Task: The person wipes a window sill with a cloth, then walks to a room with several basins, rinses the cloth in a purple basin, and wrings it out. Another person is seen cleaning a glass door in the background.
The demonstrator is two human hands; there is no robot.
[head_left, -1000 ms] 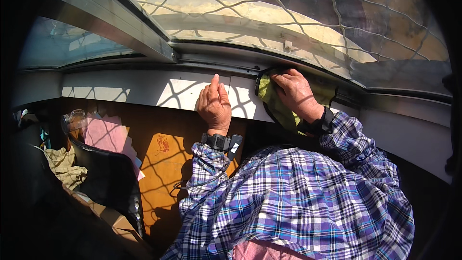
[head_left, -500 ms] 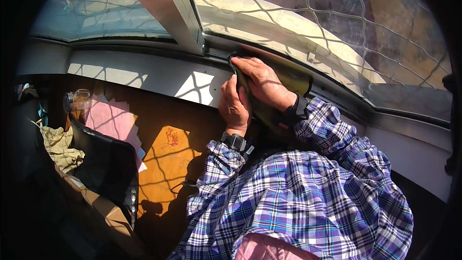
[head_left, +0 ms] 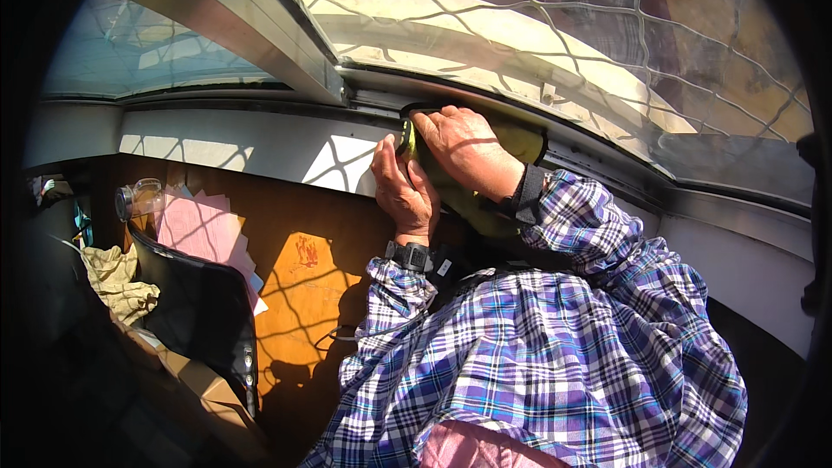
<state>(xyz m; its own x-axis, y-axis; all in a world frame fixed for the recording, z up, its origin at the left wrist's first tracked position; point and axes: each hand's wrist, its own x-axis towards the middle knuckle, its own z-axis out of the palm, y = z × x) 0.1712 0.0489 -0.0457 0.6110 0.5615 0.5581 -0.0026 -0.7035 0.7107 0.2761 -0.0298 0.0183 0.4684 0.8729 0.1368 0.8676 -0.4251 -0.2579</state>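
Observation:
A yellow-green cloth with a dark edge (head_left: 520, 140) lies over the metal window track (head_left: 585, 171) and hangs down past the inner sill (head_left: 277, 149). My right hand (head_left: 472, 152) is on top of it, fingers bent and pinching its left end against the track. Beside it, lower and to the left, my left hand (head_left: 406, 195) points upward, fingers and thumb closed on the cloth's left edge. Part of the cloth is hidden under the right hand and wrist. Both wrists wear black bands.
A sliding window frame (head_left: 260, 26) stands left of my hands; wire mesh (head_left: 598, 9) lies beyond the opening. On the wooden surface (head_left: 303, 295) at left are pink papers (head_left: 204, 225), a glass jar (head_left: 143, 199), a black bag (head_left: 199, 295) and a crumpled beige cloth (head_left: 121, 282).
Both hands have shifted slightly left in view with the cloth, as the scene also shifted. The cloth's left end is now folded up between the hands, showing its yellow-green side.

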